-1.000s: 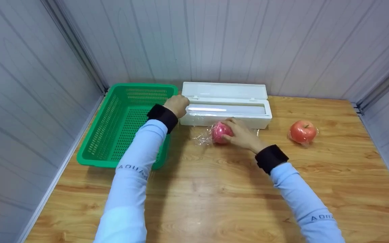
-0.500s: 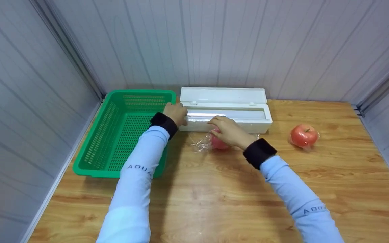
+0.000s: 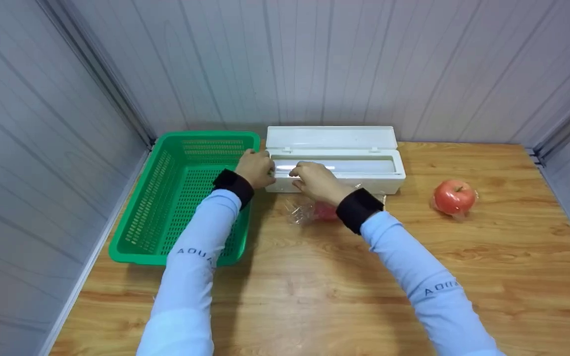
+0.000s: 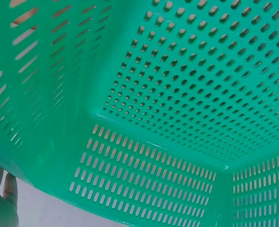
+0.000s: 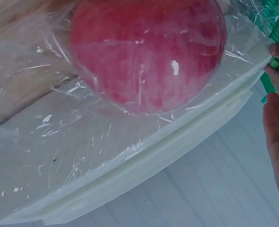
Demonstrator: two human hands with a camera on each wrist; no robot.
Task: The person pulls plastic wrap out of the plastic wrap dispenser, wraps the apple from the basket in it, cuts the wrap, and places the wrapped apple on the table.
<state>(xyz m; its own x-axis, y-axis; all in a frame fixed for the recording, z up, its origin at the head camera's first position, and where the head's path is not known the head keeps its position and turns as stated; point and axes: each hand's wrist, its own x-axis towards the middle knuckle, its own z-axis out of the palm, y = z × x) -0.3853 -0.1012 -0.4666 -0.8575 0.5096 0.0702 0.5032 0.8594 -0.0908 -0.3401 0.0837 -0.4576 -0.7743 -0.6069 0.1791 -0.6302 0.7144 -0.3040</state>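
Note:
My left hand [image 3: 256,169] is at the left end of the white cling film box [image 3: 384,185], pinching a small green piece [image 5: 275,62] at the box's edge. In the left wrist view only a bit of its fingers [image 4: 9,189] shows at the lower left. The right hand [image 3: 318,182] hovers over the front of the box, fingers loosely extended and holding nothing. A red apple [image 5: 148,56] lies before the box under clear cling film [image 5: 77,146]; in the head view, the right hand and wrist partly cover it. The box's lid [image 3: 332,137] stands raised, with the film roll [image 3: 354,166] inside.
A green perforated basket [image 3: 139,258] stands on the left, close beside the box and under the left forearm. Another apple [image 3: 454,197], wrapped in film, sits at the right on the wooden table [image 3: 305,296]. Panel walls [image 3: 334,64] enclose the back and sides.
My right hand has let go of the apple and moved up and left to the box front, near the left hand. The left hand stays at the box's left end, slightly lower.

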